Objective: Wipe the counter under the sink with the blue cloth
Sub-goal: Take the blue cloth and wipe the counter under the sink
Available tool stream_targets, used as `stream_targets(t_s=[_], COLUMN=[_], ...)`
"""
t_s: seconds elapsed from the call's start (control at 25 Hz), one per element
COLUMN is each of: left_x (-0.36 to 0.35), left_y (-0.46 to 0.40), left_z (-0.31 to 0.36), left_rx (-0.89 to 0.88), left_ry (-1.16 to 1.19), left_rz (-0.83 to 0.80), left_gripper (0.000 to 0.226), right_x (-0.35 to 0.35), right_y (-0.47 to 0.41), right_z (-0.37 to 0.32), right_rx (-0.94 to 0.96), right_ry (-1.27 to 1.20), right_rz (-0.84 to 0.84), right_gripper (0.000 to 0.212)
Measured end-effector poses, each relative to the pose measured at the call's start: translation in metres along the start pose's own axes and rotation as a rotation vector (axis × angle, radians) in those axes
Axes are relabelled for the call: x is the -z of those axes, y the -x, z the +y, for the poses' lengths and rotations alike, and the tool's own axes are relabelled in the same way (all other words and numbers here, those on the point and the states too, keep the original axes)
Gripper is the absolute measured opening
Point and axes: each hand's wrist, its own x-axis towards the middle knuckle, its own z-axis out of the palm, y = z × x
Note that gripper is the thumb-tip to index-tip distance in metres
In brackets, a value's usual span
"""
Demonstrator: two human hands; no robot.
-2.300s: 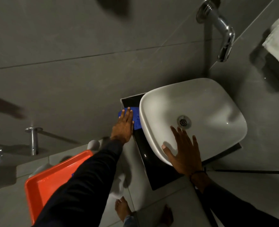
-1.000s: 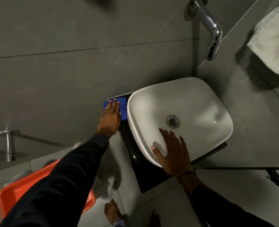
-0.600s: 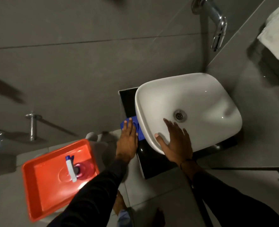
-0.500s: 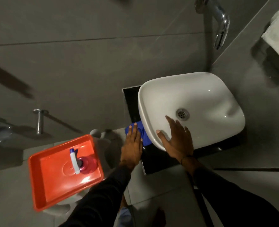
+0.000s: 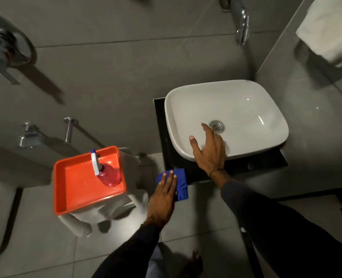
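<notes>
A white basin (image 5: 238,109) sits on a glossy black counter (image 5: 160,125) fixed to the grey tiled wall. My left hand (image 5: 164,195) lies flat on the blue cloth (image 5: 181,184) at the counter's front left corner, and part of the cloth hangs past the front edge. My right hand (image 5: 208,149) rests with spread fingers on the basin's front rim and inner wall, just left of the drain (image 5: 216,126). It holds nothing.
An orange tray (image 5: 71,187) with a pink spray bottle (image 5: 105,173) stands on a white stool to the left. A chrome tap (image 5: 240,25) projects from the wall above the basin. A white towel (image 5: 332,27) hangs at the upper right. Bare feet show below on the tiled floor.
My left hand has slid the blue cloth from the back left of the counter along the basin's left side to the front corner. My right hand stays on the basin's front rim.
</notes>
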Motion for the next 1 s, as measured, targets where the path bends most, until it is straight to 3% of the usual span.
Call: stream_targets(t_s=[0.12, 0.2, 0.32, 0.44, 0.68, 0.8, 0.88, 1.0], left_x=[0.005, 0.006, 0.013, 0.029, 0.089, 0.121, 0.137, 0.153], left_y=[-0.009, -0.013, -0.013, -0.01, -0.016, -0.044, -0.061, -0.081], left_z=[0.003, 0.004, 0.002, -0.014, -0.085, -0.09, -0.078, -0.05], left_rx=[-0.008, -0.018, -0.055, -0.162, -0.156, -0.175, -0.218, -0.344], left_ry=[-0.041, -0.029, -0.023, -0.004, -0.026, -0.049, -0.059, -0.1], left_rz=[0.017, 0.024, -0.011, -0.039, -0.043, -0.01, 0.013, 0.045], left_gripper=[0.065, 0.063, 0.061, 0.061, 0.07, 0.063, 0.061, 0.062], right_x=[0.022, 0.025, 0.005, -0.027, -0.075, -0.09, -0.098, -0.099], right_y=[0.041, 0.073, 0.116, 0.143, 0.147, 0.145, 0.149, 0.151], right_z=[0.028, 0.043, 0.05, 0.034, -0.007, -0.013, -0.002, 0.015], right_rx=[0.086, 0.069, 0.047, 0.082, 0.258, 0.235, 0.218, 0.236], right_ry=[-0.079, -0.084, 0.004, 0.106, 0.213, 0.296, 0.337, 0.326], right_rz=[0.243, 0.281, 0.099, -0.109, -0.137, -0.353, -0.457, -0.46], right_gripper=[0.036, 0.024, 0.021, 0.031, 0.056, 0.076, 0.076, 0.073])
